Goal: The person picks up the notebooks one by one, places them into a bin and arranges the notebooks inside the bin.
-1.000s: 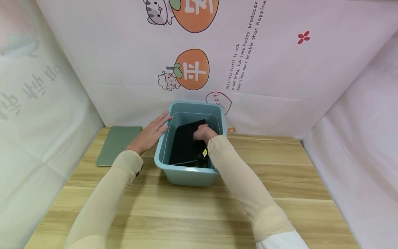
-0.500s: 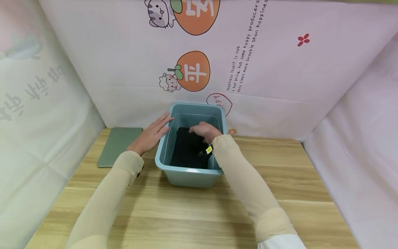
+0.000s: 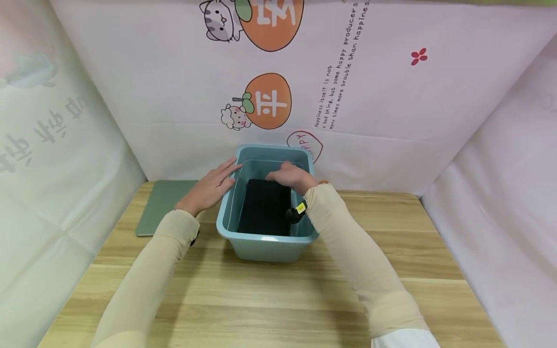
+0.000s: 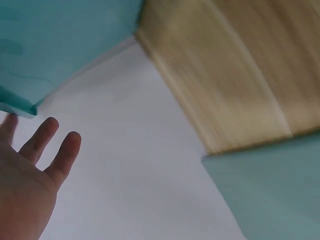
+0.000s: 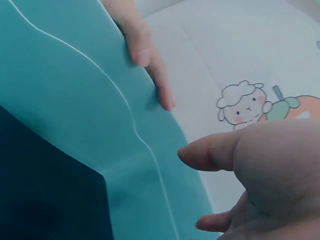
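Observation:
A blue plastic bin (image 3: 265, 249) stands on the wooden table near the back wall. Inside it, flat at the bottom, lies a black rectangular item (image 3: 264, 208); whether it is a notebook or a tablet is unclear. My left hand (image 3: 206, 191) rests with straight fingers on the bin's left rim, its fingertips touching the edge. Over the bin's far right part is my right hand (image 3: 292, 175), holding nothing. In the right wrist view, its thumb (image 5: 210, 152) and a finger are spread apart, away from the black item.
Left of the bin lies a thin grey-green rectangular item (image 3: 163, 205), partly behind my left forearm. White printed cloth (image 3: 370, 145) hangs behind the bin and along both sides. The wooden tabletop (image 3: 243, 299) stretches toward me.
The black item was tilted in the bin under my right hand and now lies flat. My right hand has let go and moved up and right. My left hand stays on the rim.

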`<state>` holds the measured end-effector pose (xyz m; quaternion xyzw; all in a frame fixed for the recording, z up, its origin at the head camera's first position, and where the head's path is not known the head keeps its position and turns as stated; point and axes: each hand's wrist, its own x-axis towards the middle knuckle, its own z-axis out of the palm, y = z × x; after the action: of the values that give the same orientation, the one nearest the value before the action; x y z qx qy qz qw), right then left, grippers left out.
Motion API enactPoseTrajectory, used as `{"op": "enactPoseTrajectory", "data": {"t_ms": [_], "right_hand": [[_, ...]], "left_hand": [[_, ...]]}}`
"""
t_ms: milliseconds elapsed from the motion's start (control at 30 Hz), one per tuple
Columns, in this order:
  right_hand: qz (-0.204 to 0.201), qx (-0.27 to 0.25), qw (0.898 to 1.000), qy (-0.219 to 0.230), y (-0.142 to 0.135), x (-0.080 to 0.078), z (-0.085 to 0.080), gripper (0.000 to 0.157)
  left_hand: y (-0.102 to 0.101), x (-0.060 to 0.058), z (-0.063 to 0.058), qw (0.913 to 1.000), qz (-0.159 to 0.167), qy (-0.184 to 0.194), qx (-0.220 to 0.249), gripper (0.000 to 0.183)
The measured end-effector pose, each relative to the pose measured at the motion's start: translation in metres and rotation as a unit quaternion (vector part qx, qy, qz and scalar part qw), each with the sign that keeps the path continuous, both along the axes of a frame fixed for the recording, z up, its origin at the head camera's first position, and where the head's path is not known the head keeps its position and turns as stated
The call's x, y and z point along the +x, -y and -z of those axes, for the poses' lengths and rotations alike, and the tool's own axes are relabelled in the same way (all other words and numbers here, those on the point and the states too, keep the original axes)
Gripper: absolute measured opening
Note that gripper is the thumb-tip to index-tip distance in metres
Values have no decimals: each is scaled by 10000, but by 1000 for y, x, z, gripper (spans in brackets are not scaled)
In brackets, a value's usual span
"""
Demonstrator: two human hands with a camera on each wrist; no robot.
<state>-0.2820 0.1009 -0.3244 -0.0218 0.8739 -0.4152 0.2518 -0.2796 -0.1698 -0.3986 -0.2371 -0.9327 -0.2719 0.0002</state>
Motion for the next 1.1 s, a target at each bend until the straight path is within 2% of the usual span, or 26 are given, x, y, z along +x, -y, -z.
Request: {"op": "enactPoseTrajectory", "data": {"t_ms": [367,567,867,1100], "right_hand": [[228,-89,9987,-455,-13,5,-18,89],[245,218,9975,-620,-16,10,-26,88],[150,515,9958,-747,-29,15,-26,87],[-105,931,9892,-1128,-38,19,-23,86]], "left_hand": [[-6,4,-15,9988,-181,-144,-443,54],[-9,5,-18,9983,-256,-296,-425,59],[-8,5,-20,9945,-513,-685,-605,62],[-7,7,-23,9887,-904,-915,-770,64]]}}
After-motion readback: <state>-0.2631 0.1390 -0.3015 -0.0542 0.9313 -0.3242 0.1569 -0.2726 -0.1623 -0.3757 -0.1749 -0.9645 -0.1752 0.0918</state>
